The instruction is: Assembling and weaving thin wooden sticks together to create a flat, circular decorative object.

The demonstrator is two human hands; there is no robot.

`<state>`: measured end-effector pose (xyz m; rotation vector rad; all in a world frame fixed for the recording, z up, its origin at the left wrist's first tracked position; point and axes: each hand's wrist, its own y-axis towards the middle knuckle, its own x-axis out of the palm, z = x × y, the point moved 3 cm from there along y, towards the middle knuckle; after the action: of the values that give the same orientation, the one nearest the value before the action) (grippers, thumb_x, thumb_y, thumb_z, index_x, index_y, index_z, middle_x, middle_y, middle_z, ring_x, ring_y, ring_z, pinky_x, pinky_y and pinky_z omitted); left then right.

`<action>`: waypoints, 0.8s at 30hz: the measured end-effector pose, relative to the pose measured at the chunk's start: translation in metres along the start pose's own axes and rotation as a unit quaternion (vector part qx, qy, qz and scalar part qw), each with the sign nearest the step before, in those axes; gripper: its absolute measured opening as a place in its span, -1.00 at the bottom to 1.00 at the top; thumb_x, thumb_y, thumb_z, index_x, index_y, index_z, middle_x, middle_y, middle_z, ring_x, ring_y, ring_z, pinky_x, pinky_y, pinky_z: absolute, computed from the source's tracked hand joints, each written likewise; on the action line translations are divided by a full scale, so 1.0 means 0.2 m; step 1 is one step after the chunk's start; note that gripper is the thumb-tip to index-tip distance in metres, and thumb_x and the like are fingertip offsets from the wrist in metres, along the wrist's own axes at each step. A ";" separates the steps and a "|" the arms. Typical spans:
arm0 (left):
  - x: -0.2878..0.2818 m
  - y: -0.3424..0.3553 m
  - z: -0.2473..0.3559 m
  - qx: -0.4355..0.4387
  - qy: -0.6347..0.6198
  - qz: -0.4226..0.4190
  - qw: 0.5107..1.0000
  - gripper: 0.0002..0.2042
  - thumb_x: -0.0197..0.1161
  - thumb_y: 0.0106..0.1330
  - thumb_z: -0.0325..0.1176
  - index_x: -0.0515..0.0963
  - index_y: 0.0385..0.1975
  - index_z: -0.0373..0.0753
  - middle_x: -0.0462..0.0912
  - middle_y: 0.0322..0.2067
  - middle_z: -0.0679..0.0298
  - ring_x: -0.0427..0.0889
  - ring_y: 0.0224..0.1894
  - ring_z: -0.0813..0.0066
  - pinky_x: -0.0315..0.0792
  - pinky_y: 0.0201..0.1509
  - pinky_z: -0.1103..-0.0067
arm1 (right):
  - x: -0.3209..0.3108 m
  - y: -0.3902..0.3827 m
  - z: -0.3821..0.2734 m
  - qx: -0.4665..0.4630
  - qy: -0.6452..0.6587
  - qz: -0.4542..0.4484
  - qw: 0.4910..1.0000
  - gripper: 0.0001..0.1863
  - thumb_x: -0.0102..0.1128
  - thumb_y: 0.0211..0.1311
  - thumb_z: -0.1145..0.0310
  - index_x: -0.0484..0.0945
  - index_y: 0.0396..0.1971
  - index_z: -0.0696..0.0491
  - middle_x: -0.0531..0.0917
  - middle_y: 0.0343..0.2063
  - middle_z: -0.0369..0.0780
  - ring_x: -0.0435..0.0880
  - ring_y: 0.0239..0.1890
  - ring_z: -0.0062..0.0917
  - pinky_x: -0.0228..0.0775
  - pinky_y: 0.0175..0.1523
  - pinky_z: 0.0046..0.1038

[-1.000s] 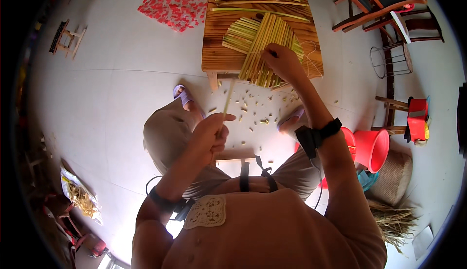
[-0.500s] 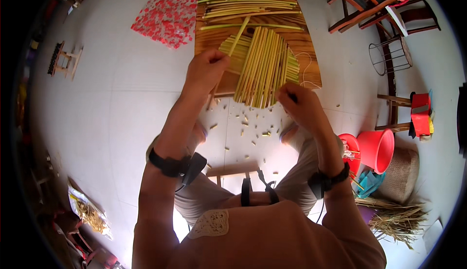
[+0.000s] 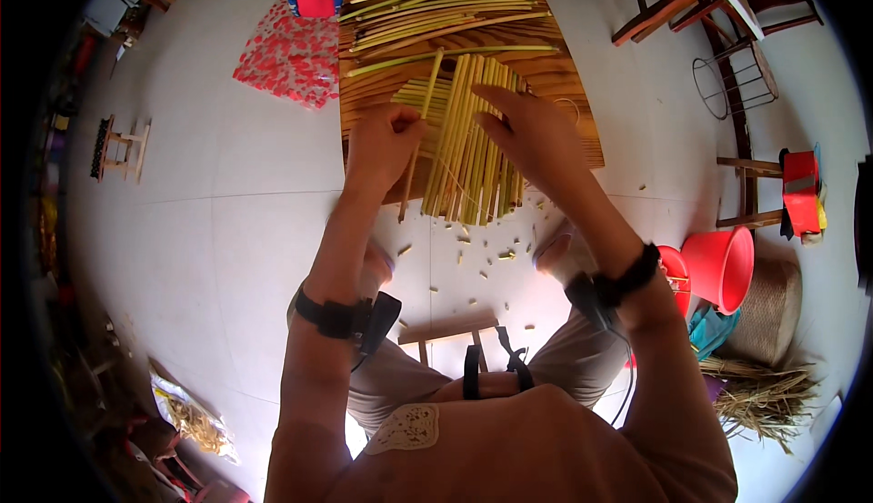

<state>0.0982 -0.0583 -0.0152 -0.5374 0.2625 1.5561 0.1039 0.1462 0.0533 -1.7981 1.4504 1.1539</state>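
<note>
My left hand [image 3: 384, 144] is closed on a single long yellow-green plant stalk [image 3: 414, 162], which slants along the left side of a mat of stalks [image 3: 468, 153]. The mat has one upright layer of stalks lying over a second, crosswise layer that shows at the left. Over the mat's upper right part reaches my right hand [image 3: 536, 135], its thumb and forefinger apart and pointing left; its other fingers are partly hidden. A thin pale thread [image 3: 459, 185] runs across the lower part of the mat. The mat rests on a wooden board [image 3: 568, 80] and overhangs its near edge.
More loose stalks [image 3: 446, 16] lie at the board's far end. Short cut pieces [image 3: 506, 255] litter the floor. A red-patterned sheet [image 3: 291, 57] lies at left. Right of me are a red bucket [image 3: 718, 266], a woven basket [image 3: 768, 312] and dry straw [image 3: 768, 398].
My right hand has moved up and left from the mat's lower right edge, and its fingers have parted. The thread now crosses the mat's lower part. My left hand still holds the stalk.
</note>
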 end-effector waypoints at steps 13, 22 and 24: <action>-0.03 0.00 -0.03 0.011 0.003 -0.010 1.000 -0.80 0.33 0.21 -0.32 0.63 -0.29 -0.32 0.63 -0.54 0.33 0.53 -0.53 0.62 0.41 -0.41 0.60 | 0.25 0.16 0.05 -0.016 -0.057 -0.057 0.997 -0.51 0.24 0.18 0.00 0.55 0.09 -0.14 0.69 -0.39 -0.11 0.69 -0.29 -0.21 0.50 -0.18 -0.22; -0.01 0.02 -0.02 0.127 0.068 0.034 0.989 -0.82 0.33 0.21 -0.32 0.63 -0.28 -0.28 0.62 -0.55 0.34 0.51 -0.60 0.62 0.39 -0.58 0.62 | 0.15 0.07 0.02 0.000 0.015 -0.039 0.999 -0.54 0.27 0.17 0.10 0.55 0.07 -0.11 0.68 -0.42 -0.08 0.67 -0.33 -0.17 0.48 -0.22 -0.19; -0.02 0.01 0.03 0.058 0.043 0.001 0.997 -0.82 0.31 0.17 -0.35 0.64 -0.31 -0.30 0.68 -0.48 0.20 0.64 -0.45 0.44 0.49 -0.34 0.52 | 0.16 0.03 0.04 -0.005 0.019 -0.042 0.999 -0.56 0.25 0.17 0.12 0.55 0.06 -0.09 0.69 -0.38 -0.09 0.68 -0.28 -0.16 0.49 -0.20 -0.16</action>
<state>0.0955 -0.0591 -0.0081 -0.5136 0.4166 1.5111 0.0972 0.1351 0.0214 -1.8783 1.3785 1.0927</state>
